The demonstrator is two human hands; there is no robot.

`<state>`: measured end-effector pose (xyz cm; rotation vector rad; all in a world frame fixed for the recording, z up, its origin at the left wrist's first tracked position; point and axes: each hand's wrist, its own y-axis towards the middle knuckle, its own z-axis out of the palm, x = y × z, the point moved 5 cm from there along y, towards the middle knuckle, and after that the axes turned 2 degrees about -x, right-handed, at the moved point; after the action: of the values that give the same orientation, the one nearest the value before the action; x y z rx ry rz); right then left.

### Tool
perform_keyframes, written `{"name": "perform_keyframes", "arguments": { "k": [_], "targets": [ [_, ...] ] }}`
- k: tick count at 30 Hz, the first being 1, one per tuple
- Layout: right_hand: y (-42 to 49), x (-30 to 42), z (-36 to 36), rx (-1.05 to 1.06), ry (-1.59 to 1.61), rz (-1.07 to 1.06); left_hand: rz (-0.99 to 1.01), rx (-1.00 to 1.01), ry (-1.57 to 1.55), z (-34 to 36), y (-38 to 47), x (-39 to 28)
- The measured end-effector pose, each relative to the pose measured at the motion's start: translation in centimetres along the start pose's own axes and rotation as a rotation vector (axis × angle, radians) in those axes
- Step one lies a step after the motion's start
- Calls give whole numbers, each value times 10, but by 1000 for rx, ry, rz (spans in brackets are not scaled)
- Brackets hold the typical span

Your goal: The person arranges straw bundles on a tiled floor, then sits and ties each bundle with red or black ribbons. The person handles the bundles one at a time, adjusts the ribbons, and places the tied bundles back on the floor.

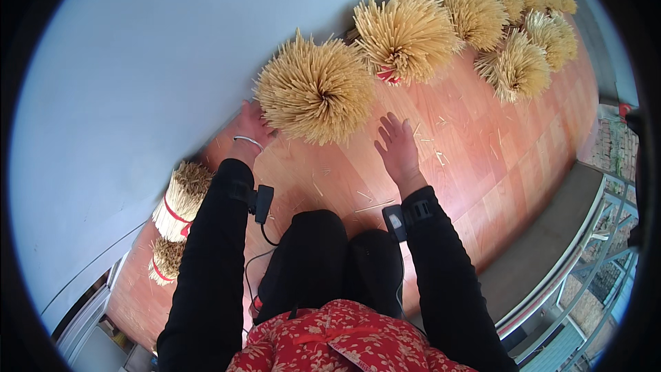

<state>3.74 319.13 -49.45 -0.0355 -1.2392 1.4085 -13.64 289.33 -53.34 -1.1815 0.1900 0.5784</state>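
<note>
A large sheaf of pale straw-like stalks [317, 94] stands on the wood-patterned floor before me, its tops fanned outward. My left hand [253, 126], wearing a bracelet, is at the sheaf's left side with fingers apart; some fingertips lie against or behind the stalks, and I cannot tell whether they touch. To the lower right of the sheaf, my right hand [399, 152] is open and apart from it, holding nothing. Another fanned sheaf [405, 36] leans close on the right, with a red tie showing at its lower part.
Several more sheaves [475, 10] line the pale wall [139, 62] toward the upper right. Two upright bundles with red ties [178, 206] stand at left. Loose stalk pieces [439, 157] litter the floor [480, 165]. A ledge and metal railing [583, 289] border the right side.
</note>
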Motion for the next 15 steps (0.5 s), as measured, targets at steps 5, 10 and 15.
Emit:
{"name": "perform_keyframes", "arguments": {
  "k": [5,10,15],
  "targets": [
    [65,-3,33,-30,120,77,22,97,-214,37,2,-5],
    [94,-14,69,126,216,136,43,100,-232,62,-11,-5],
    [77,-25,74,130,65,186,77,332,-165,77,-18,12]
  ]
}}
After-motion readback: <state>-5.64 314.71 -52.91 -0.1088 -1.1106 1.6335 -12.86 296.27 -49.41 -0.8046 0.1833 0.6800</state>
